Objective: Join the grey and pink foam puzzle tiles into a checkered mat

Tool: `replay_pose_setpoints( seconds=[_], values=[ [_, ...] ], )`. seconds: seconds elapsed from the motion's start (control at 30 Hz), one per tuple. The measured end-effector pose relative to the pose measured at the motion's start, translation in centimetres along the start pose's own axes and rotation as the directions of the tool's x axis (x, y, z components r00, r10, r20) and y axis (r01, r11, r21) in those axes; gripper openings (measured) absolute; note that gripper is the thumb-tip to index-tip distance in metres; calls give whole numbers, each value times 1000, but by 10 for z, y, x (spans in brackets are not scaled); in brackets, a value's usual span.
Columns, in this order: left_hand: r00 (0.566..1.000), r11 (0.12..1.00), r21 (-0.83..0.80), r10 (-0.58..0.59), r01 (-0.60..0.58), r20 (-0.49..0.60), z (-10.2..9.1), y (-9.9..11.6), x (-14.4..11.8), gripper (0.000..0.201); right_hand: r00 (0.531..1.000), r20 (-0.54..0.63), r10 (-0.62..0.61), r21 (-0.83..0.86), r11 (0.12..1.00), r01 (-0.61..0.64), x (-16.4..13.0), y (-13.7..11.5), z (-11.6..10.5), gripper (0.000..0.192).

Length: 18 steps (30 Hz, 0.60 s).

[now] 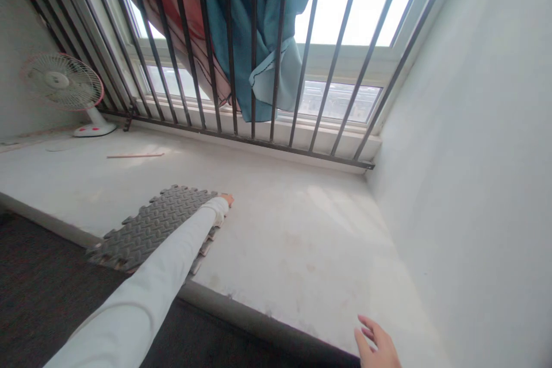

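A grey interlocking foam mat (161, 221) with a raised tread pattern and jagged edges lies on the pale ledge (280, 230). Its near end sticks out slightly past the ledge's front edge. My left arm, in a white sleeve, stretches across the mat's right side. At the far right corner my left hand (227, 200) is closed on the mat; the sleeve hides most of its fingers. Low in the view, over the ledge's front right part, my right hand (377, 345) is open, its fingers apart and slightly bent, holding nothing.
A white fan (60, 83) stands at the ledge's far left, with a thin pinkish stick (135, 155) nearer. Dark metal bars (254, 69) front the window, with red and teal curtains (233, 29) behind. A white wall (474, 144) bounds the right; dark floor (38, 282) lies below.
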<state>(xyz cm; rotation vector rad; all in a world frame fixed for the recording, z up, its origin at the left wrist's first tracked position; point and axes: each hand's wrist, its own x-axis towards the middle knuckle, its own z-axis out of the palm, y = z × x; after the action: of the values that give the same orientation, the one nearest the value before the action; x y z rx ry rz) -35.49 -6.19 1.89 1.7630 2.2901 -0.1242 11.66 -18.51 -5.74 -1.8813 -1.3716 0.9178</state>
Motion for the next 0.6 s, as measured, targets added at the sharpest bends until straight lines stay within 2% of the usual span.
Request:
replay_pose_setpoints(
  seconds=[0.1,0.17,0.27,0.37,0.43,0.5,0.57,0.6],
  values=[
    [1000,999,40,-18,17,13,-4,-15,-29,37,1000,-15,-3,5,1000,4,-1,-3,-1,39],
    [998,997,60,-46,43,39,3,-32,-61,48,1000,-15,-1,1,1000,1,-1,-3,-2,39],
    [973,978,148,-170,147,158,30,-67,-125,81,1000,-7,-1,-8,1000,1,-1,-3,-4,41],
    [894,920,272,-354,281,276,62,-97,-187,114,1000,4,0,-28,1000,0,-3,-7,-5,43],
    [889,903,325,-372,281,266,73,-109,-214,111,1000,-3,-2,-45,999,2,-6,-12,-4,44],
    [928,903,357,-320,237,193,73,-114,-226,86,1000,-27,-7,-55,998,6,-7,-15,-4,44],
    [965,919,354,-233,176,124,67,-115,-228,59,999,-32,-12,-65,998,10,-7,-14,-4,43],
    [972,925,343,-209,161,108,63,-115,-226,53,1000,-22,-14,-70,997,12,-6,-13,-5,42]
  ],
)
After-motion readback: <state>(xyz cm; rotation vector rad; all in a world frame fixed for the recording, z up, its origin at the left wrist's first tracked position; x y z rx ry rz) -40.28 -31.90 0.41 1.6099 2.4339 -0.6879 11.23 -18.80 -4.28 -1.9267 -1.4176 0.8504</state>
